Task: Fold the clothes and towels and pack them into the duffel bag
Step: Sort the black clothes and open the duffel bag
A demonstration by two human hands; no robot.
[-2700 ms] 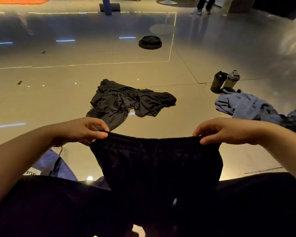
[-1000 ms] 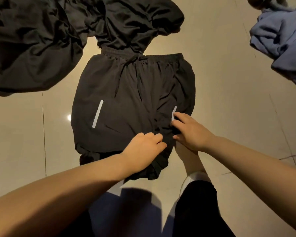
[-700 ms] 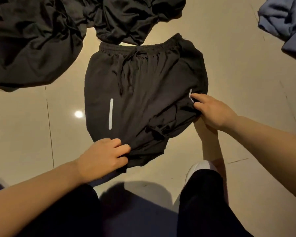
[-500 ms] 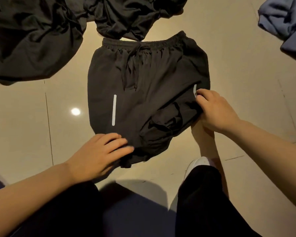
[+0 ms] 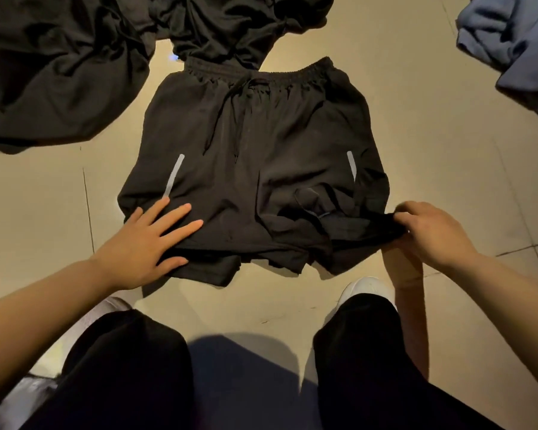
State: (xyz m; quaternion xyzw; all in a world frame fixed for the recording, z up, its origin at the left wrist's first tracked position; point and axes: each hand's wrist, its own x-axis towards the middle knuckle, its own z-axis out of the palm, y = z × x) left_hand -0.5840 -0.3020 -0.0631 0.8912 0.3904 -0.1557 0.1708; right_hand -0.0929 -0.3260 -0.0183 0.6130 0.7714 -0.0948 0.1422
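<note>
Nearest, the left hand [image 5: 146,243] lies flat, fingers spread, on black shorts [image 5: 255,169] spread on the tiled floor [image 5: 432,150]; the right hand [image 5: 429,231] pinches their right hem. Beyond: dark shirt [image 5: 75,63], blue garment [image 5: 516,41].

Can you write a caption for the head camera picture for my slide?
Left hand flattens black shorts on the floor; right hand pinches the hem.
</note>
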